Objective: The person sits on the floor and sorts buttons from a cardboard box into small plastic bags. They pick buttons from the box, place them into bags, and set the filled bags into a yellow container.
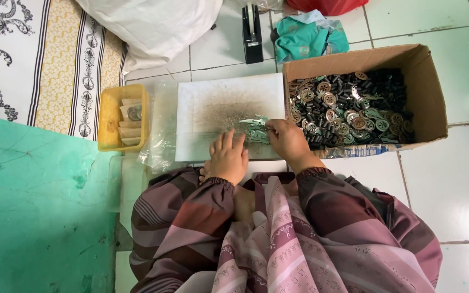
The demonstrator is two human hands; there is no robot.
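Head cam: both hands work a dusty white board [218,103] on the floor. Left hand [228,157] rests flat w/ fingers spread, holding nothing, prob steadying the board. Right hand [287,140] pinches thin greenish metal pieces [253,129] at the board's right edge, just beside the cardboard box [427,92] of parts, so refills are close. Yellow tray [107,122] sits left.

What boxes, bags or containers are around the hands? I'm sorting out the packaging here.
Cardboard box: right of the right hand, open, brown, holding small dark and metal parts.
Yellow tub: left of the white board, rectangular plastic.
White bag: top, bulky and soft.
Clear plastic bag: between tub and board, flat.
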